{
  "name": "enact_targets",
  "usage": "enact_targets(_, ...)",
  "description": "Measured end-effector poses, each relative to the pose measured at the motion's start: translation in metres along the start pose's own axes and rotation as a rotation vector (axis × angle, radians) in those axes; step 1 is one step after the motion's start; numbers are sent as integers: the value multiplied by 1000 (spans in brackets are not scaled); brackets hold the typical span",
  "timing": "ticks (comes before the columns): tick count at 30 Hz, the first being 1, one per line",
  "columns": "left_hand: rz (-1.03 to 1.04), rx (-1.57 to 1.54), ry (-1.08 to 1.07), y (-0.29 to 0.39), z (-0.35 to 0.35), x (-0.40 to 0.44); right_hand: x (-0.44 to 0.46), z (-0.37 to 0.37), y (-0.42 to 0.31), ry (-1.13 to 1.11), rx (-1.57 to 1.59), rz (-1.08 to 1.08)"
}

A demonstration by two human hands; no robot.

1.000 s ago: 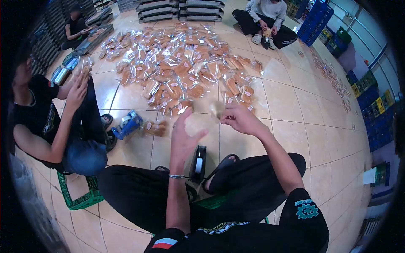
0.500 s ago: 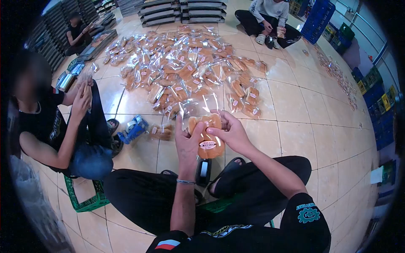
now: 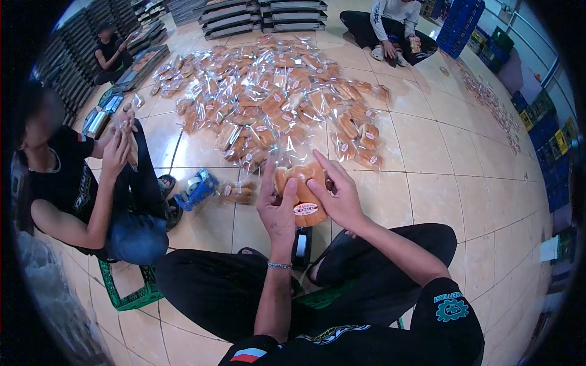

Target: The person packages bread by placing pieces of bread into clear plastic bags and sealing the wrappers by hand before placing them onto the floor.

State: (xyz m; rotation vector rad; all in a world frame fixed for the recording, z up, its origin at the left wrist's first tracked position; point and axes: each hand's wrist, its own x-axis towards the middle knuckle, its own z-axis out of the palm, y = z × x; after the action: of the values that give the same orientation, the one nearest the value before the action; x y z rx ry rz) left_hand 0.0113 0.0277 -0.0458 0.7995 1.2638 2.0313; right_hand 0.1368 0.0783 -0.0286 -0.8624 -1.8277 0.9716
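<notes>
Left hand (image 3: pixel 278 198) and right hand (image 3: pixel 340 194) are both pinching the labelled bagged bread (image 3: pixel 303 194), so I'd go easy on the squeeze and keep that slack plastic (image 3: pixel 295 145) toward 12 o'clock.

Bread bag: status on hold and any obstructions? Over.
Left hand and right hand both gripping bread bag. Label in view; loose plastic end toward bread pile. Nothing seen blocking the hands.
</notes>
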Motion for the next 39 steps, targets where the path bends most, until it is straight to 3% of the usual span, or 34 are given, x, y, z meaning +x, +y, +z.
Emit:
enact_targets(5, 9, 44, -91, 2, -6, 0, 4, -7, -2, -12, 44, 2)
enact_targets(7, 270, 96, -148, -7, -13, 5, 5, -9, 1, -28, 96, 31)
enact_targets(9, 233, 65, -172, -1, -15, 5, 6, -10, 11, -12, 85, -81)
enact_targets(13, 37, -61, -140, 5, -17, 4, 4, -11, 9, -40, 201, 6)
enact_targets(15, 25, -92, -113, 6, -16, 3, 4, -13, 3, -82, 286, 107)
enact_targets(20, 84, -126, -85, 24, -5, 2, 6, -15, 0, -102, 354, 120)
enact_targets(34, -125, -158, -123, 32, -13, 2, 4, -18, -5, -169, 500, 120)
enact_targets(39, -35, -105, -174, 32, -16, 3, 4, -19, -3, -178, 466, 88)
